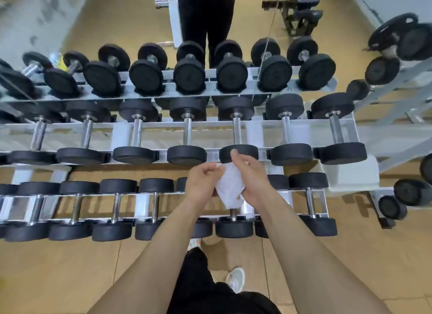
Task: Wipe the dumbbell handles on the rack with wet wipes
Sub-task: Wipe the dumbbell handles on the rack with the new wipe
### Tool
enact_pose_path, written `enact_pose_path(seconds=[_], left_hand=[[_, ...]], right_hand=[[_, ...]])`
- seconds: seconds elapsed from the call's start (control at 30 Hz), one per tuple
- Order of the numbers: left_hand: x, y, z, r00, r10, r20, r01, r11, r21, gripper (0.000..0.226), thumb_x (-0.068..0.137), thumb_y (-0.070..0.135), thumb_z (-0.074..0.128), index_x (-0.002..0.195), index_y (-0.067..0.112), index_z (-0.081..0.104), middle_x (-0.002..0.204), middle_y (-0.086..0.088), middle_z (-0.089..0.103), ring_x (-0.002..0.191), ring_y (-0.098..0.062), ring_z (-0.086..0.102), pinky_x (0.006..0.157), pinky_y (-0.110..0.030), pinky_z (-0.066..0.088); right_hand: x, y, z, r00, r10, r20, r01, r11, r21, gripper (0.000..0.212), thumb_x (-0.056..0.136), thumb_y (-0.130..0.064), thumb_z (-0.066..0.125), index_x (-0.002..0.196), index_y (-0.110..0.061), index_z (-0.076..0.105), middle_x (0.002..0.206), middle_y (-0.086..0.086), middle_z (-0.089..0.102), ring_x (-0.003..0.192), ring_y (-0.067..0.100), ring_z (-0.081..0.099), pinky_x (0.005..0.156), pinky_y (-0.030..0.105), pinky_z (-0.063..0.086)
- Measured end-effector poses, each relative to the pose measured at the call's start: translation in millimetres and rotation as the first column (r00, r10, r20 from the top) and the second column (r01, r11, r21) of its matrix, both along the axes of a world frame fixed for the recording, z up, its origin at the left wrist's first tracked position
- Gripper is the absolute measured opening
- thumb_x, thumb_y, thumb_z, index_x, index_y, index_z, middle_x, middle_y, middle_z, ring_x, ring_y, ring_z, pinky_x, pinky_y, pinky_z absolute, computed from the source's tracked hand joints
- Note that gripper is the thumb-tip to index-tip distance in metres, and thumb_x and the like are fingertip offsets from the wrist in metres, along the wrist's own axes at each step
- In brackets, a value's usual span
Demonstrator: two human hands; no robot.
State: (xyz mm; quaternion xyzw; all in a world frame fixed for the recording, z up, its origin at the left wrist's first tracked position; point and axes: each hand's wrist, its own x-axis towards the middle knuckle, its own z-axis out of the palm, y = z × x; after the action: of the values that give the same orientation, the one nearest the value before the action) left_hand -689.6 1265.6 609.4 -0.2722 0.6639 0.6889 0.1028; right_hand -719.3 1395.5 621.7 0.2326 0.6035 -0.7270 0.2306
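Above the rack (pixel 253 129), both hands, left (pixel 203 185) and right (pixel 251 177), pinch a limp wipe (pixel 230 188); it looks soft, best bunched round a handle (pixel 236 130).

Shiny metal handles (pixel 236 130), matt black heads (pixel 238 153)

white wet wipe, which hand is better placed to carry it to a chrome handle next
Probably right. The right hand holds more of the white wet wipe and lies nearest the middle-tier chrome dumbbell handle; the left hand only holds its left edge.
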Motion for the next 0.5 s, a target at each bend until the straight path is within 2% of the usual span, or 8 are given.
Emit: enact_pose_path(seconds=[0.1,0.17,0.23,0.33,0.43,0.5], left_hand=[[-21.2,-21.9,-10.1,0.998,0.048,-0.040,-0.055,0.982,-0.182,0.016,0.100,0.026,0.061,0.102,0.014,0.072,0.093,-0.006,0.076,0.089,-0.028,0.072,0.077,-0.046,0.060],[-40.5,-34.6,-13.6,0.987,0.143,-0.072,-0.158,0.937,-0.310,0.021,0.102,0.033,0.055,0.103,0.016,0.067,0.095,-0.003,0.072,0.088,-0.024,0.068,0.079,-0.042,0.057],[-61.6,-46.6,-13.6,0.973,0.202,-0.107,-0.226,0.922,-0.315,0.024,0.103,0.038,0.052,0.103,0.016,0.062,0.092,0.000,0.066,0.085,-0.018,0.062,0.075,-0.036,0.052],[-93.6,-63.9,-9.8,0.973,0.179,-0.148,-0.214,0.939,-0.269,0.018,0.103,0.034,0.055,0.102,0.017,0.059,0.087,0.004,0.061,0.081,-0.014,0.057,0.069,-0.024,0.044],[-123.3,-82.7,-5.0,0.983,0.102,-0.156,-0.143,0.948,-0.285,0.018,0.096,0.029,0.068,0.105,0.017,0.059,0.091,0.005,0.060,0.083,-0.012,0.058,0.067,-0.018,0.044],[-142.2,-94.6,-2.3,0.998,0.022,-0.056,-0.032,0.983,-0.182,0.033,0.086,0.024,0.081,0.110,0.018,0.059,0.096,0.004,0.062,0.085,-0.008,0.062,0.065,-0.016,0.051]], right_hand=[[-21.2,-13.2,-2.6,0.990,0.135,-0.039,-0.132,0.988,0.078,0.034,0.083,-0.011,0.084,0.109,-0.016,0.063,0.108,0.012,0.070,0.092,0.024,0.068,0.073,0.036,0.057],[-38.1,-23.4,-6.0,0.974,0.228,0.000,-0.227,0.970,0.088,0.037,0.080,0.001,0.082,0.110,-0.013,0.065,0.111,0.012,0.072,0.099,0.028,0.070,0.083,0.043,0.061],[-56.9,-33.0,-10.9,0.951,0.304,0.053,-0.306,0.952,0.028,0.033,0.083,0.004,0.078,0.114,-0.004,0.068,0.113,0.016,0.074,0.103,0.030,0.072,0.090,0.046,0.060],[-86.2,-51.9,-9.8,0.942,0.323,0.086,-0.328,0.944,0.048,0.026,0.096,-0.012,0.070,0.121,-0.005,0.069,0.114,0.012,0.076,0.106,0.027,0.073,0.089,0.040,0.060],[-110.3,-70.1,-8.2,0.983,0.184,0.025,-0.186,0.974,0.132,0.023,0.105,-0.033,0.055,0.118,-0.019,0.067,0.111,0.003,0.076,0.102,0.020,0.072,0.084,0.037,0.061],[-127.3,-84.3,-11.8,0.997,0.073,-0.025,-0.067,0.977,0.201,0.024,0.108,-0.037,0.048,0.111,-0.022,0.068,0.107,0.003,0.076,0.097,0.020,0.072,0.074,0.035,0.061]])
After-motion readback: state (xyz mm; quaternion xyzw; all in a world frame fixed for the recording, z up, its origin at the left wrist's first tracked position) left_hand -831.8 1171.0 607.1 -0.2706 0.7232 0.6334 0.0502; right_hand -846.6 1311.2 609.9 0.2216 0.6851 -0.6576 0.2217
